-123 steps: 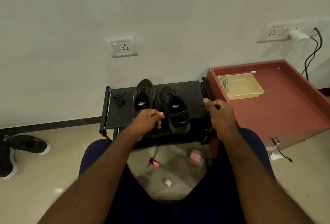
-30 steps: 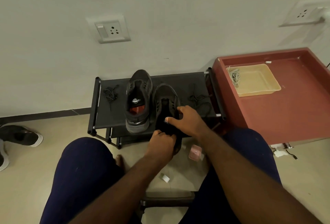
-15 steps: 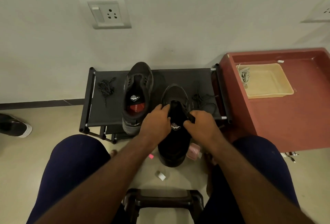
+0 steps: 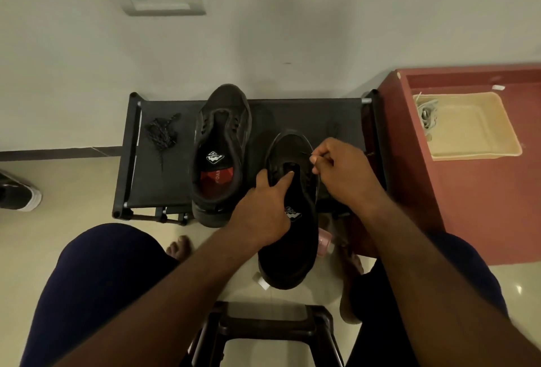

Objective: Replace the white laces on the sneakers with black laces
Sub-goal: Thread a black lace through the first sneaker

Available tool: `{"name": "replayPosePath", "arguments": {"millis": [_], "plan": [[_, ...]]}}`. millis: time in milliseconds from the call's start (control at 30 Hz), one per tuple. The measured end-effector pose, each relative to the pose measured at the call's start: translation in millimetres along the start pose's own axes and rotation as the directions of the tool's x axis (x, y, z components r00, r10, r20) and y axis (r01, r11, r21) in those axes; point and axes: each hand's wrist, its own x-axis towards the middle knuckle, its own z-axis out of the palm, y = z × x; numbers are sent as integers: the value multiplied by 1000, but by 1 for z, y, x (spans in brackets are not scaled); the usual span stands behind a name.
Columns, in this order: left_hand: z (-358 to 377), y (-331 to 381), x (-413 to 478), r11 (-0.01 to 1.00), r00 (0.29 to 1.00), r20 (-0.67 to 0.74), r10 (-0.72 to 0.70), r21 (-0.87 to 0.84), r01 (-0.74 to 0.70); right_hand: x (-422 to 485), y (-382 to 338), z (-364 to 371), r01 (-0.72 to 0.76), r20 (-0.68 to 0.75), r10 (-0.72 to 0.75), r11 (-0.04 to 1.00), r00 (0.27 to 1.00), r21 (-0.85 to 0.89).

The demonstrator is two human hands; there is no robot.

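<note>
Forearms forward; left hand (image 4: 263, 211) gripping sneaker (image 4: 292, 238), index straight; right hand (image 4: 342, 173) pinching lace (image 4: 304, 152).

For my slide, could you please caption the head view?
Left hand holds a black sneaker while right hand pinches its lace.

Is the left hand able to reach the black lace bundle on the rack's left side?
Probably yes, once freed. The left hand holds the near sneaker, and the other sneaker stands between it and the lace bundle, but the way above it is open.
</note>
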Motion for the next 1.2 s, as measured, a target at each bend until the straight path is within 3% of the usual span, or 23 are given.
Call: {"name": "replayPosePath", "arguments": {"millis": [133, 333, 1200], "plan": [[-5, 3, 5, 994, 996, 88, -3, -106, 13, 5, 0, 5, 21, 38, -21, 1000, 999, -7], [-5, 6, 8, 985, 996, 92, -20, -169, 36, 9, 3, 6, -27, 50, 26, 999, 998, 33], [-3, 6, 5, 987, 999, 50, -19, -160, 27, 8, 1, 18, -83, 52, 76, 986, 996, 145]]}}
